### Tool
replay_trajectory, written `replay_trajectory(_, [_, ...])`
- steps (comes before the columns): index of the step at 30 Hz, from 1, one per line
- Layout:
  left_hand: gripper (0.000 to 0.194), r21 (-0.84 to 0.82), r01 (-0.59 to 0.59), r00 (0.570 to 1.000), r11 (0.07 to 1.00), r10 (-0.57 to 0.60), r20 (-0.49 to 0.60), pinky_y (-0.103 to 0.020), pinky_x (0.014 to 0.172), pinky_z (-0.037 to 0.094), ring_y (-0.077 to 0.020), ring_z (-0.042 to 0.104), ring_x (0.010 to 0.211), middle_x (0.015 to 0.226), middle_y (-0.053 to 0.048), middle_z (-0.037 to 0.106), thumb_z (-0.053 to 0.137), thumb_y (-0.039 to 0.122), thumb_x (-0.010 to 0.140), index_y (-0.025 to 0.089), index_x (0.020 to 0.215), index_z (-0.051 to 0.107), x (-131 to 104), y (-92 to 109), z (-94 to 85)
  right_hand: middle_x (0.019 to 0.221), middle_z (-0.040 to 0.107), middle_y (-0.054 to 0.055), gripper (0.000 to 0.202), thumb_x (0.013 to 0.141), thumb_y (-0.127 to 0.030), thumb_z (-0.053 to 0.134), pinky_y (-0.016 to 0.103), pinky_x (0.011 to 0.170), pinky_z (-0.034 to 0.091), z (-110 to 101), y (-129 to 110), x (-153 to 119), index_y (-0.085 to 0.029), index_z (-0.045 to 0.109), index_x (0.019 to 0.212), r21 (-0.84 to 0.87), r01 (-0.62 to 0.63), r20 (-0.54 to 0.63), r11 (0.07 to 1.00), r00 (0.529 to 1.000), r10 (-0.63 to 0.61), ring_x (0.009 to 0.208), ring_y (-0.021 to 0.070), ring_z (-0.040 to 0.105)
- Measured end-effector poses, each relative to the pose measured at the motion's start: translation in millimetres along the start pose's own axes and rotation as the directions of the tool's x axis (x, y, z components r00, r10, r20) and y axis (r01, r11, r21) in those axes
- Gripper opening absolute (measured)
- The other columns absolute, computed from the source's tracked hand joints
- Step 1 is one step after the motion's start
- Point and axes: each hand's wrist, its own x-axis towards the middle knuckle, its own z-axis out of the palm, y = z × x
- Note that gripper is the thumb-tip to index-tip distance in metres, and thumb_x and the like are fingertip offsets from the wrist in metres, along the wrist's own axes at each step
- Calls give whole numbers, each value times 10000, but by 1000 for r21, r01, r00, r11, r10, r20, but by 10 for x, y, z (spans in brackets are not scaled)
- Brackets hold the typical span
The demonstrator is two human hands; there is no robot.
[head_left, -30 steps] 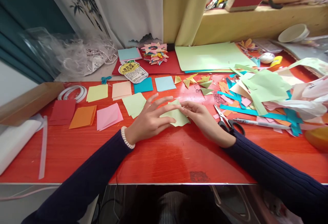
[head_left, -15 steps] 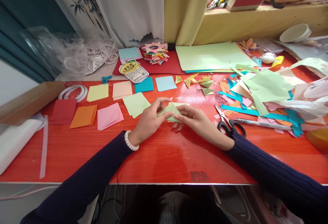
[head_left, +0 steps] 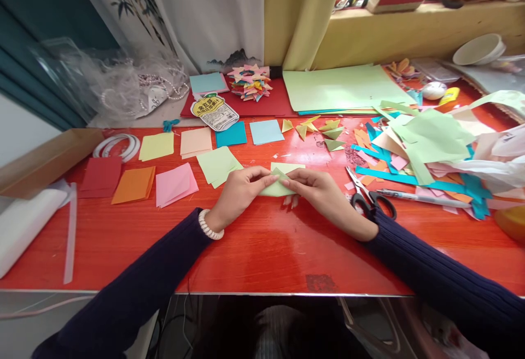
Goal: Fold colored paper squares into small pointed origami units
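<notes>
Between my two hands is a folded light green paper (head_left: 277,186), held just above the red table. My left hand (head_left: 241,192) pinches its left side with thumb and fingers; a beaded bracelet circles that wrist. My right hand (head_left: 320,190) grips the paper's right side, thumb on top and some fingertips showing below. Behind the held piece lies another light green paper (head_left: 292,167), partly hidden by it. A stack of light green squares (head_left: 218,164) rests just beyond my left hand. Past my right hand are small folded green triangles (head_left: 333,144).
Scissors (head_left: 371,197) and a pen (head_left: 422,197) lie right of my right hand, beside a heap of paper scraps (head_left: 435,140). Orange (head_left: 133,185), pink (head_left: 175,185) and red squares (head_left: 100,175) are at the left. A paper-star stack (head_left: 249,82) stands at the back.
The green paper has changed shape in my hands: its raised triangular peak is now lower and flatter. Both hands stay on it, with the fingers slightly shifted.
</notes>
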Motion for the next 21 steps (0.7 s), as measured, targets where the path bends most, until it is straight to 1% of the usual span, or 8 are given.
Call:
replay_trajectory(10, [342, 49, 11, 1000, 999, -10, -23, -242, 610, 379, -124, 501, 661, 715, -9, 600, 535, 484, 812, 167, 761, 652, -13, 19, 1, 633, 621, 8, 307, 822, -465, 539, 240, 556, 466, 0, -21, -6, -169, 593, 759, -35, 6, -15, 999, 1000, -7, 563, 118, 592])
replay_trajectory(14, [343, 62, 9, 1000, 998, -7, -28, -237, 608, 371, -118, 488, 659, 703, -5, 585, 530, 481, 817, 162, 752, 640, -19, 13, 6, 636, 618, 3, 281, 825, -442, 544, 230, 549, 459, 5, -29, -3, -172, 590, 763, -37, 0, -18, 999, 1000, 0, 563, 112, 590])
replay_trajectory(21, [329, 72, -2, 1000, 997, 4, -29, -217, 599, 357, -100, 458, 641, 679, 8, 553, 525, 447, 828, 147, 726, 612, -19, 1, 1, 647, 628, 9, 300, 817, -455, 555, 230, 557, 452, 2, -15, -13, -159, 591, 788, -34, -7, -5, 999, 1000, 7, 568, 113, 596])
